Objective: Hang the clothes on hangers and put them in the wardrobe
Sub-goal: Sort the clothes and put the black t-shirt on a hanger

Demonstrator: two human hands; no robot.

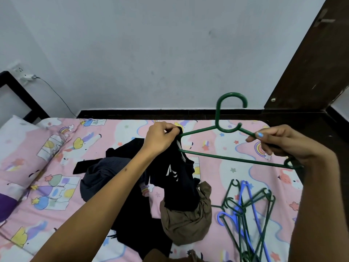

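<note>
Above the bed [113, 133], the left hand [160, 138] pinches a black garment [181, 186] while the right hand [283, 144] grips the green hanger [226, 157].

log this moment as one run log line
step: threading garment onto hanger | left hand: pinches black garment at hanger end | right hand: grips green hanger | spare hangers: on bed

Single head-worn view, wide-angle, looking forward and down over the bed [56, 167] from its near side. Faces the wall [151, 44] behind the bed; edges bend from lens distortion. Close range: both forearms enter from the bottom corners, hands mid-frame. Wardrobe edge [302, 63] cuts the upper right. No second view.
</note>
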